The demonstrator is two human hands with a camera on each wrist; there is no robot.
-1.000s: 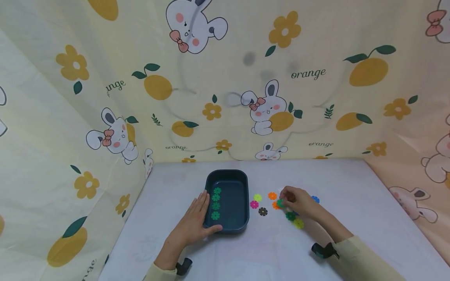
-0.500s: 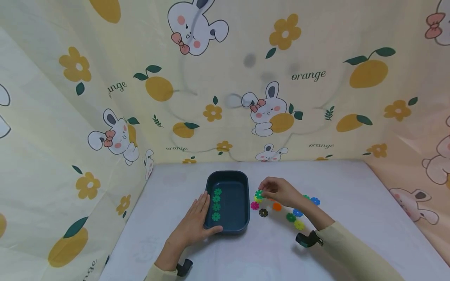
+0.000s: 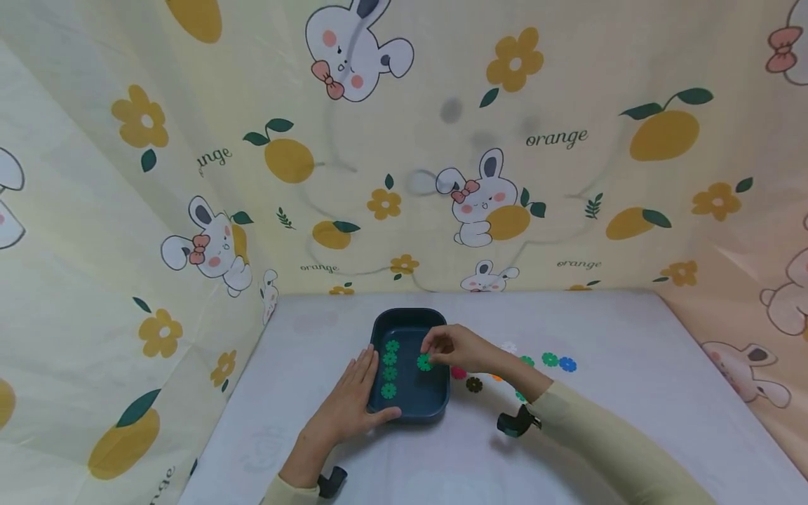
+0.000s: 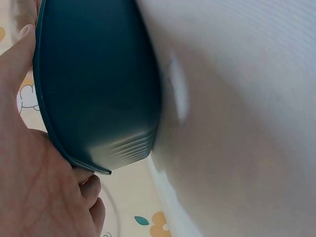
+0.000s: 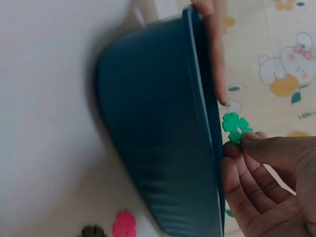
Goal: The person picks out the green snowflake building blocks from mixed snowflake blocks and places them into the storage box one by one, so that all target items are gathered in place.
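A dark blue-green tray stands on the table, with several green flower-shaped plastic pieces in a column along its left side. My left hand rests on the tray's left rim, fingers straight along the edge and thumb at the front corner. In the left wrist view the palm lies against the rim. Above the tray's right half my right hand pinches a green flower-shaped piece between thumb and fingertips.
Right of the tray lie loose flower pieces: pink, black, green, blue and others partly hidden under the right forearm. A printed curtain bounds the table's back and sides.
My right hand has carried the green flower piece leftward from the loose pieces to over the tray. The left hand stays in place on the rim.
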